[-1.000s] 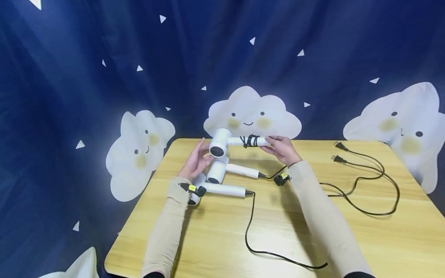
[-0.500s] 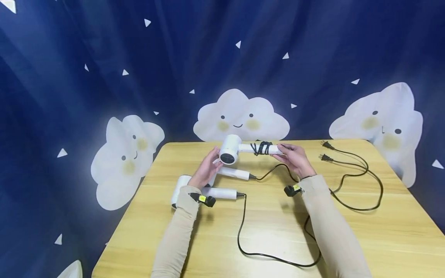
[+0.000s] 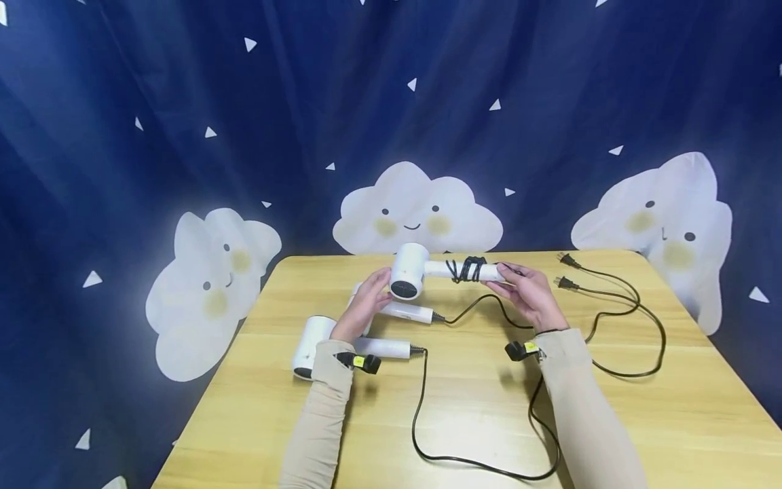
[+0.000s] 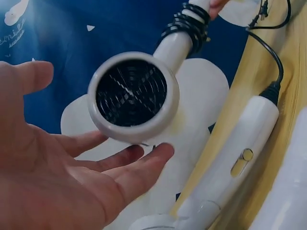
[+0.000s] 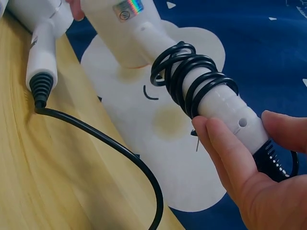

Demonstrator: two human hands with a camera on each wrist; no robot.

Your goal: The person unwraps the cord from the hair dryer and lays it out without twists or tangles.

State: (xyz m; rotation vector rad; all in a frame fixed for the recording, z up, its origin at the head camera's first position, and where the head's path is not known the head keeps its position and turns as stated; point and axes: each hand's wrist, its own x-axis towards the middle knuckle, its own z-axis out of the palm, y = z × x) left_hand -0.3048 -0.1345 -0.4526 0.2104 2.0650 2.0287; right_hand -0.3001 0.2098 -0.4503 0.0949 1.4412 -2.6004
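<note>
Held above the table is a white hair dryer, its black cord wound around the handle. My right hand pinches the handle's lower end between thumb and fingers, plainly seen in the right wrist view. My left hand is at the dryer's head; in the left wrist view its fingers are straight beneath the head and its thumb stands apart. A second white hair dryer lies on the table below, its head partly behind my left hand. Nearer to me lies a third hair dryer, partly covered by my left wrist.
Both lying dryers trail black cords over the wooden table. One cord loops near the front and passes under my right arm. Two plugs lie at the back right. A blue curtain with clouds hangs behind the table.
The held hair dryer has moved right, away from above the other two, with both hands following it. The head view has also shifted slightly. The nearest dryer's head shows more now.
</note>
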